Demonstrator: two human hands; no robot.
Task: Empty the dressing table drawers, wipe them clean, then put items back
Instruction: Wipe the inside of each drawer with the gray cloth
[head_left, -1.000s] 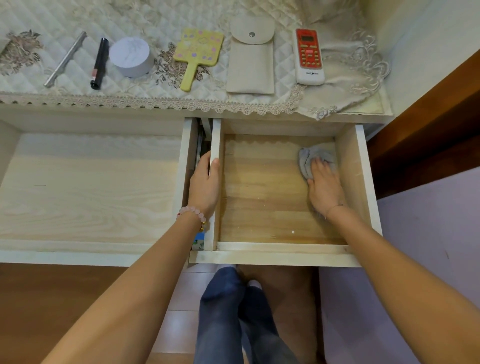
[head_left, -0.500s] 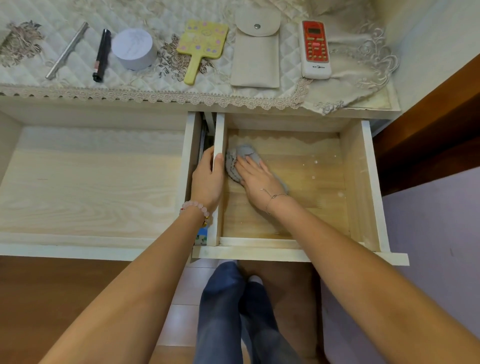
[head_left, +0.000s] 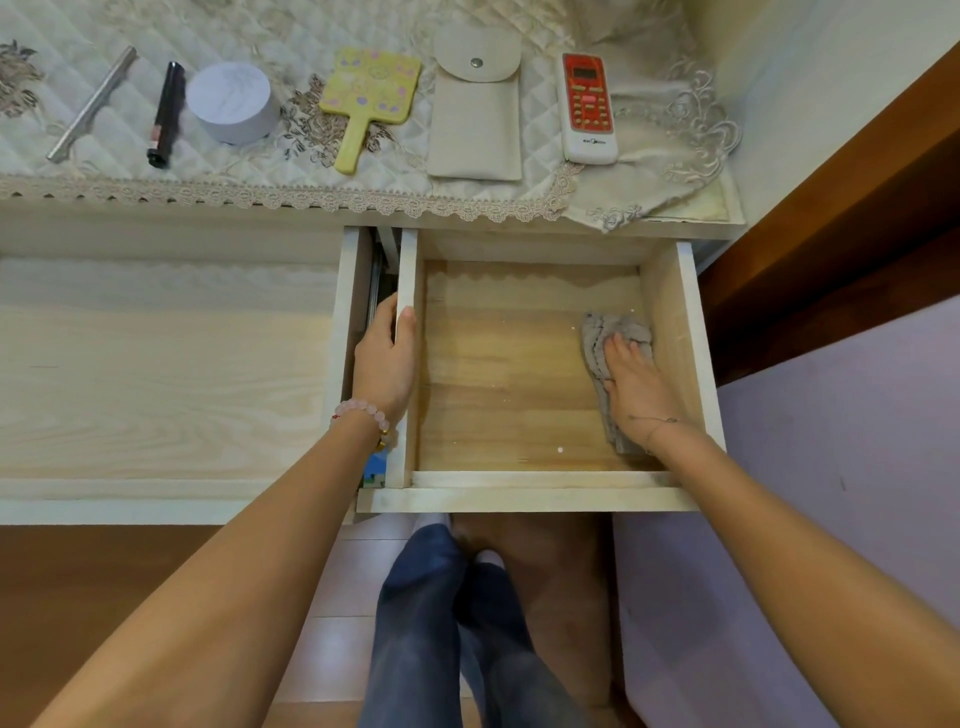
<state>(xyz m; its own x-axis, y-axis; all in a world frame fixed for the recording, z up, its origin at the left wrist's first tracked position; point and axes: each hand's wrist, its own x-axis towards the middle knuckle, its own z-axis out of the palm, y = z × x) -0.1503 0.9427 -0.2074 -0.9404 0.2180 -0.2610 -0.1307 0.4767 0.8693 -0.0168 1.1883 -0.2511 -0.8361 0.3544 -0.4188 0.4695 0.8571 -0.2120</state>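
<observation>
Two wooden drawers stand pulled out of the dressing table. The small right drawer (head_left: 519, 491) holds only a grey cloth (head_left: 597, 338), which lies against its right wall. My right hand (head_left: 631, 384) presses flat on that cloth with straight fingers. My left hand (head_left: 387, 364) grips the small drawer's left wall, thumb inside and fingers outside. The wide left drawer (head_left: 156, 364) has nothing in it. On the tabletop lie a metal bar (head_left: 91, 104), a black tube (head_left: 165, 114), a round white box (head_left: 231, 101), a yellow hand mirror (head_left: 369, 93), a beige pouch (head_left: 475, 109) and a red remote (head_left: 588, 106).
A quilted lace-edged cloth (head_left: 311, 192) covers the tabletop. A dark wooden frame (head_left: 831, 218) and a lilac surface (head_left: 857, 441) lie to the right. My legs (head_left: 441, 623) in dark trousers stand below the small drawer, over a tiled floor.
My right hand slid the cloth from the drawer's right side to its left wall and back to the right wall, now nearer the front. My left hand kept its grip on the drawer wall.
</observation>
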